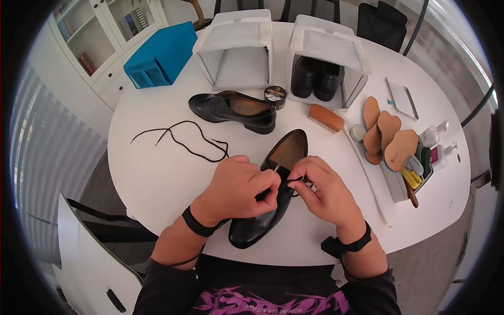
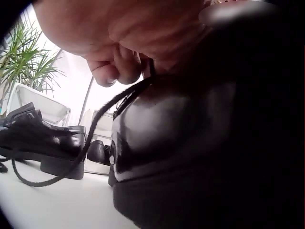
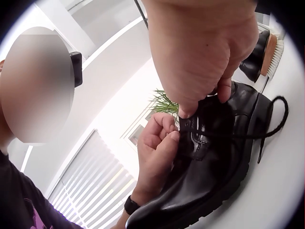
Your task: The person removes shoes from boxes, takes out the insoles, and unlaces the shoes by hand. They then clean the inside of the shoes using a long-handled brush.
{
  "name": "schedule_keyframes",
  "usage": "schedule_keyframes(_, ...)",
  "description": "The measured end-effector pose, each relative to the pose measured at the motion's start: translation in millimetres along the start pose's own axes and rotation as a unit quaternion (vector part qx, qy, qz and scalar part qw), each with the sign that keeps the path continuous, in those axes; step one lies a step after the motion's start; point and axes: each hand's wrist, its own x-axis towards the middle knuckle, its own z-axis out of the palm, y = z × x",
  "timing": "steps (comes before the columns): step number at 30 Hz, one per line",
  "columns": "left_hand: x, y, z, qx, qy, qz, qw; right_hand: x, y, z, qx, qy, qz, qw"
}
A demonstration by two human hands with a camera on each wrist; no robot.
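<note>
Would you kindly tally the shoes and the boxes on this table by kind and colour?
Black shoes: 4, two of them inside a white box
White boxes: 2
Blue box: 1
Total: 7

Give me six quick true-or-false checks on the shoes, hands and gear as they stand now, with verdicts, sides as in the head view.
1. The left hand and right hand are both at the near shoe. True.
2. The far shoe, brush and round tin all sit on the table. True.
3. The brush lies left of the far shoe. False: it lies to the right.
4. A pair of black shoes stands in the right-hand white box. True.
5. The near shoe's toe points toward that box. False: it points away from it.
6. The round tin is inside that box. False: it is outside, near the far shoe's heel.
</note>
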Motion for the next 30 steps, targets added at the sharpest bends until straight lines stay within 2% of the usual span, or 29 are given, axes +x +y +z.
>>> schedule_keyframes(4,-4,-5,1,-0.003,0.039,0.031,0.999,-2,4,-9,-0.017,0.020,-0.024,0.999)
schedule_keyframes(6,-3,-11,-13,-0.039,0.118,0.003,0.992,-5,18,-26,0.016,0.085,0.064,0.994)
schedule_keyframes(8,-4,-15,-21,-0.059,0.101,0.003,0.993,-6,24,-35,0.014,0.092,0.066,0.993)
schedule_keyframes(10,-9,-21,-26,-0.055,0.127,0.011,0.990,-7,29,-35,-0.037,0.065,0.004,0.997)
schedule_keyframes(12,-23,-31,-34,-0.070,0.230,0.005,0.971,-7,28,-39,-0.035,0.065,0.016,0.997)
schedule_keyframes(14,-36,-40,-38,-0.072,0.312,-0.033,0.947,-7,28,-41,-0.038,0.069,0.031,0.996)
schedule_keyframes(16,-44,-43,-39,-0.054,0.318,-0.045,0.946,-8,27,-38,-0.018,0.048,0.020,0.998)
schedule_keyframes(18,-54,-49,-36,-0.035,0.371,-0.030,0.928,-7,20,-37,-0.017,0.042,0.024,0.999)
schedule_keyframes(19,-47,-42,-31,-0.077,0.404,-0.043,0.911,-6,19,-36,-0.018,0.040,0.028,0.999)
schedule_keyframes(20,-39,-34,-28,-0.075,0.403,-0.042,0.911,-6,19,-34,-0.017,0.040,0.025,0.999)
schedule_keyframes(22,-16,-14,-22,-0.199,0.397,-0.102,0.890,-6,19,-32,-0.012,0.043,0.008,0.999)
schedule_keyframes(23,-3,2,-13,-0.356,0.387,-0.131,0.840,-6,18,-31,-0.014,0.047,0.008,0.999)
schedule_keyframes(24,-6,-1,-17,-0.358,0.386,-0.131,0.840,-5,16,-29,-0.038,0.041,-0.014,0.998)
schedule_keyframes(25,-14,-6,-27,-0.256,0.228,-0.180,0.922,-4,15,-29,-0.060,0.033,-0.037,0.997)
schedule_keyframes(26,-18,-9,-32,-0.143,0.059,-0.221,0.963,-5,15,-29,-0.059,0.031,-0.036,0.997)
schedule_keyframes(27,-11,-15,-27,-0.078,0.048,-0.218,0.972,-5,14,-30,-0.066,0.030,-0.033,0.997)
schedule_keyframes(28,-10,-20,-30,-0.077,0.047,-0.219,0.971,-6,15,-32,-0.074,0.030,-0.032,0.996)
schedule_keyframes(30,-14,-31,-44,0.076,-0.001,-0.280,0.957,-9,20,-40,-0.082,0.041,-0.019,0.996)
